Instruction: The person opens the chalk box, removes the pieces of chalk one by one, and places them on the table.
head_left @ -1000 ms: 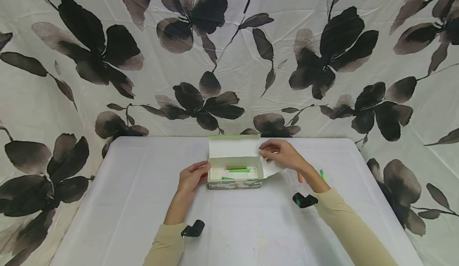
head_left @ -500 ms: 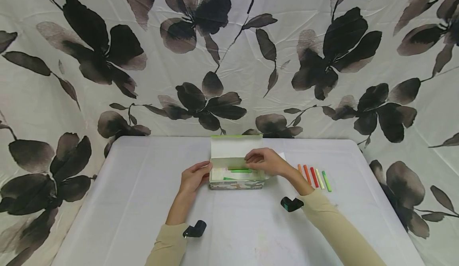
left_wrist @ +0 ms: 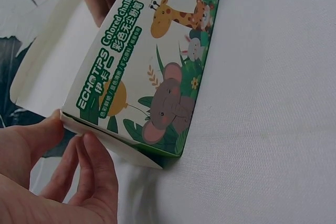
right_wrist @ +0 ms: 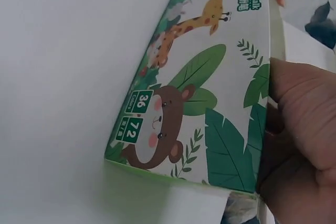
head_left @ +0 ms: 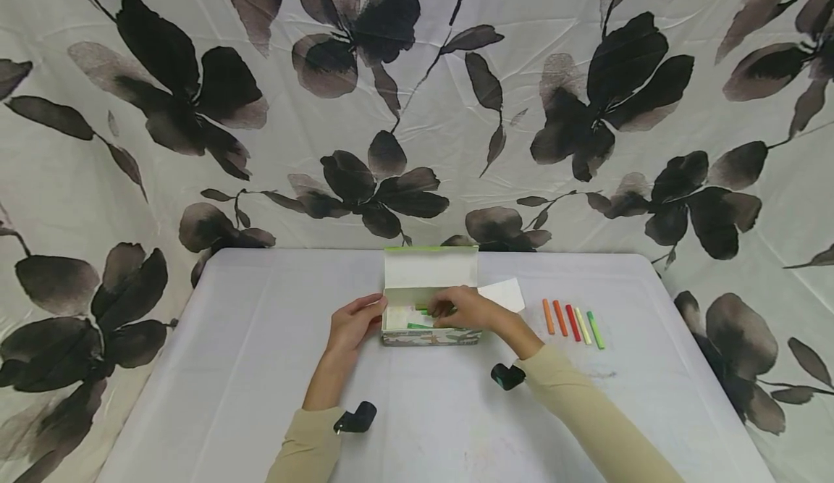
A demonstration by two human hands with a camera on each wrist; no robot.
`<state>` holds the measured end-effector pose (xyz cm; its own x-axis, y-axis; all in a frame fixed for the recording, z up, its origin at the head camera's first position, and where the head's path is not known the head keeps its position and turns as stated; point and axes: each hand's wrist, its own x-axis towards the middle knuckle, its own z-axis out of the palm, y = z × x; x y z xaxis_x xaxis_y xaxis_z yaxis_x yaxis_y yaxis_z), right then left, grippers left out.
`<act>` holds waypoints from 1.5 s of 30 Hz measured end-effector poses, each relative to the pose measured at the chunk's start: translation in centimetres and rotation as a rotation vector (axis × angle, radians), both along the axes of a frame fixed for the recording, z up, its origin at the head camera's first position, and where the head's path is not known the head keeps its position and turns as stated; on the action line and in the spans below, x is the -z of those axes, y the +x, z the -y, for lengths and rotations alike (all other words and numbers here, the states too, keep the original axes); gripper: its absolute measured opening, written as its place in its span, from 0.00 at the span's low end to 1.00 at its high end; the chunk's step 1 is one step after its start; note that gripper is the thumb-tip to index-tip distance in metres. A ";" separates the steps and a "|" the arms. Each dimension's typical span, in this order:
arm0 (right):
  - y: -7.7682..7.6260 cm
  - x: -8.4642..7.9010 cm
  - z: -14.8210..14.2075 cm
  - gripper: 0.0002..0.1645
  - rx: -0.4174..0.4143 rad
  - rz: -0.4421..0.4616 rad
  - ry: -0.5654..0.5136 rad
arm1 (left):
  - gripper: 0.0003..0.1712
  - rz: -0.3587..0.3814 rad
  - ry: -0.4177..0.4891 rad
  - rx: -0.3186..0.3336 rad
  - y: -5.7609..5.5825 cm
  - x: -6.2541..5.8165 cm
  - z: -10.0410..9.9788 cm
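Observation:
An open colored chalk box point(head_left: 410, 337) with a cartoon animal print stands on the table, lid raised at the back. My left hand point(head_left: 352, 329) is at its left end; in the left wrist view the thumb and fingers pinch the box's end edge and flap. My right hand point(head_left: 464, 309) reaches down into the box from the right, fingers bent toward the chalk. The box wall hides those fingertips in the right wrist view, so whether they hold a stick cannot be told. Green chalk point(head_left: 418, 326) shows inside, partly covered by the right hand.
Several chalk sticks lie in a row right of the box: two orange ones, a red stick point(head_left: 573, 322), a pale yellow one and a green stick point(head_left: 596, 330). The box's white side flap point(head_left: 504, 294) sticks out to the right. A patterned cloth point(head_left: 417, 106) hangs behind the table.
My right hand has moved left and down from the box's right flap into the box, uncovering the row of sticks. The left hand has kept its hold on the box's left end.

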<state>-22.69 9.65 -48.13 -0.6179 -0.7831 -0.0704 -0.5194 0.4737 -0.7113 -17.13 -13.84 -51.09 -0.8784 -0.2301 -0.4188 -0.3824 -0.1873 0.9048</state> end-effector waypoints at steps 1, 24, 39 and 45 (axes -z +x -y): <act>-0.1 0.1 0.1 0.14 -0.005 -0.011 0.023 | 0.23 -0.001 0.000 -0.001 0.0 0.0 0.0; -0.9 0.2 1.3 0.08 -0.052 0.074 0.265 | 0.22 0.022 -0.005 0.005 0.1 -0.4 -0.5; -0.4 -1.1 -0.5 0.08 -0.041 -0.040 0.001 | 0.22 0.019 -0.009 -0.005 0.2 -0.5 -0.1; -0.3 -1.5 -1.9 0.10 0.054 -0.005 -0.105 | 0.22 0.026 0.000 -0.006 0.0 -0.5 0.0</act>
